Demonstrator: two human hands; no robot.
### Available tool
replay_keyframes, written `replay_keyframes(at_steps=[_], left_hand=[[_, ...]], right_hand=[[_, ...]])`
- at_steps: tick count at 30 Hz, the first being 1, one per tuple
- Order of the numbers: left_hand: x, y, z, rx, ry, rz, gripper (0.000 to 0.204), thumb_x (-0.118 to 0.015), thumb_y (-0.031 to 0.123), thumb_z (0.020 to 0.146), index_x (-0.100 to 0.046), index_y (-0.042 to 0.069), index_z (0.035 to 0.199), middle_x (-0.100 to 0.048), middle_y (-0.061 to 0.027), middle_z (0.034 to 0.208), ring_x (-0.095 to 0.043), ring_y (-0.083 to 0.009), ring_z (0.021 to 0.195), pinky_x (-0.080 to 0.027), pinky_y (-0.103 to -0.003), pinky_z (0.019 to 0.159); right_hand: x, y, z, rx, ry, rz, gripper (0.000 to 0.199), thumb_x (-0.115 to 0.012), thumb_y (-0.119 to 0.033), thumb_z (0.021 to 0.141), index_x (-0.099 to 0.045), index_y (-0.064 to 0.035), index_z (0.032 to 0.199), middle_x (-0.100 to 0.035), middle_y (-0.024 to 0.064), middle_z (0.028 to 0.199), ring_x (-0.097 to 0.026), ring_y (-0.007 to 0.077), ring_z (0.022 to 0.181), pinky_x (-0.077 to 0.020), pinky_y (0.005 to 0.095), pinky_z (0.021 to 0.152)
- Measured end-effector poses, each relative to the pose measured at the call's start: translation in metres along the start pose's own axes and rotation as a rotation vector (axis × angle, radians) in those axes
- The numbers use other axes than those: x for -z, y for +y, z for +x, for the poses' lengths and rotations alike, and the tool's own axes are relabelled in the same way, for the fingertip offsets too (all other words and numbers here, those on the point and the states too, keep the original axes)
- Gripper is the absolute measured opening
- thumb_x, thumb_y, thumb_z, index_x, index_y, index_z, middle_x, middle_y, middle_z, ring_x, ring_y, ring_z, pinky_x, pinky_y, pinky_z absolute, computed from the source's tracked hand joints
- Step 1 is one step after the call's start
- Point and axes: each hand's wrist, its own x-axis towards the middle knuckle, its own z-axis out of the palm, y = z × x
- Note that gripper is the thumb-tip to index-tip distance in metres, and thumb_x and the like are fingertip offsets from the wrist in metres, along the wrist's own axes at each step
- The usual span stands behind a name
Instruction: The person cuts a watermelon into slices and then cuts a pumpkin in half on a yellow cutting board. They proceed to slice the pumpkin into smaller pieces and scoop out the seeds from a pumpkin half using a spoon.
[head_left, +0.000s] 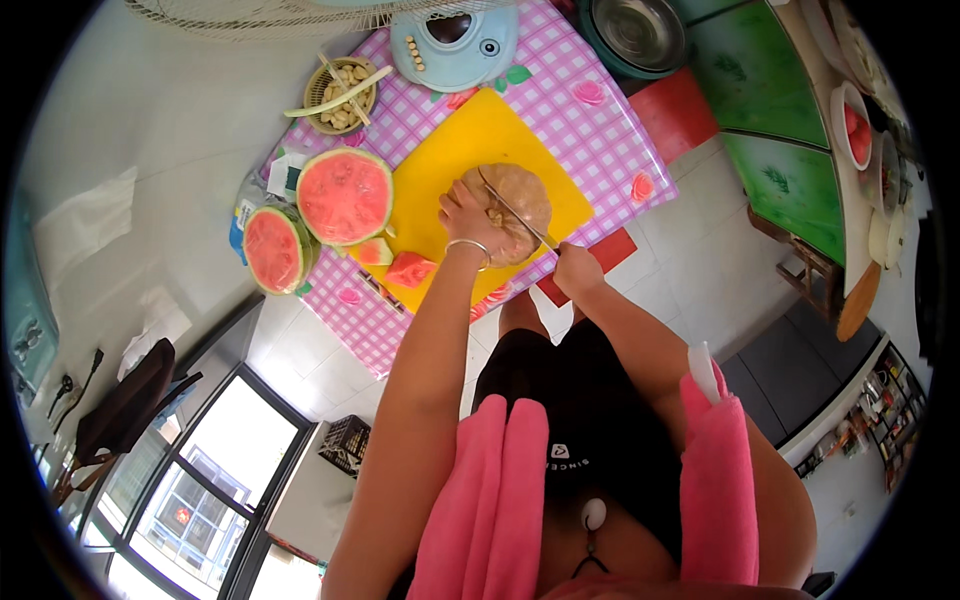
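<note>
Melon (515,200), tan and round, sits mid yellow cutting board (470,140); our left hand (468,218) presses spread on it for steadiness while our right hand (577,270) grips the knife (515,215) fist-tight.

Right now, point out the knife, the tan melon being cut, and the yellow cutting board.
knife (515,212), head view, middle of the blade lying across the melon
tan melon (520,192), head view, upper rind
yellow cutting board (470,140), head view, bare upper part
</note>
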Motion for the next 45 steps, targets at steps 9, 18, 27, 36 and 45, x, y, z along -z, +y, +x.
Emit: replay_keyframes(at_steps=[9, 18, 27, 36, 45], left_hand=[[0.047, -0.013, 0.072, -0.016, -0.297, -0.076, 0.132, -0.094, 0.027, 0.039, -0.018, -0.003, 0.142, -0.038, -0.0254, 0.140, -0.044, -0.0389, 0.128, -0.042, -0.040, 0.104], [0.060, -0.019, 0.068, -0.051, -0.400, -0.399, 0.118, -0.089, 0.005, 0.049, -0.020, 0.008, 0.145, -0.044, -0.0126, 0.137, -0.047, -0.0336, 0.125, -0.055, -0.052, 0.077], [0.071, -0.021, 0.055, -0.046, -0.421, -0.445, 0.112, -0.089, 0.001, 0.050, -0.022, 0.003, 0.139, -0.047, -0.0150, 0.132, -0.049, -0.0314, 0.124, -0.051, -0.044, 0.093], [0.037, -0.028, 0.057, -0.170, -0.232, -0.279, 0.120, -0.092, 0.009, 0.043, -0.023, 0.003, 0.141, -0.046, -0.0143, 0.134, -0.045, -0.0308, 0.127, -0.043, -0.039, 0.103], [0.005, -0.072, 0.032, -0.330, 0.017, -0.167, 0.151, -0.096, 0.027, 0.029, -0.008, 0.002, 0.149, -0.026, -0.0216, 0.147, -0.029, -0.0358, 0.138, -0.028, -0.040, 0.114]], right_hand=[[-0.013, 0.013, 0.059, 0.106, -0.023, 0.161, 0.024, -0.050, -0.015, 0.085, -0.068, -0.0030, 0.096, -0.067, 0.0232, 0.091, -0.065, 0.0401, 0.089, -0.0511, 0.0465, 0.076], [-0.015, 0.019, 0.052, 0.171, -0.017, 0.090, 0.025, -0.056, -0.019, 0.082, -0.065, -0.0011, 0.096, -0.068, 0.0206, 0.092, -0.065, 0.0368, 0.091, -0.0521, 0.0456, 0.078], [-0.022, 0.147, -0.071, 0.004, 0.170, 0.150, 0.042, -0.056, -0.015, 0.082, -0.056, -0.0078, 0.123, -0.067, 0.0218, 0.095, -0.064, 0.0385, 0.092, -0.0518, 0.0480, 0.077], [-0.040, 0.052, 0.028, 0.195, 0.520, 0.129, 0.060, -0.051, -0.002, 0.083, -0.034, 0.0061, 0.139, -0.059, 0.0241, 0.101, -0.060, 0.0415, 0.086, -0.0505, 0.0477, 0.073], [-0.033, 0.028, 0.018, 0.482, 0.582, 0.072, 0.065, -0.069, -0.014, 0.077, -0.045, 0.0037, 0.135, -0.057, 0.0222, 0.111, -0.055, 0.0398, 0.103, -0.0460, 0.0469, 0.089]])
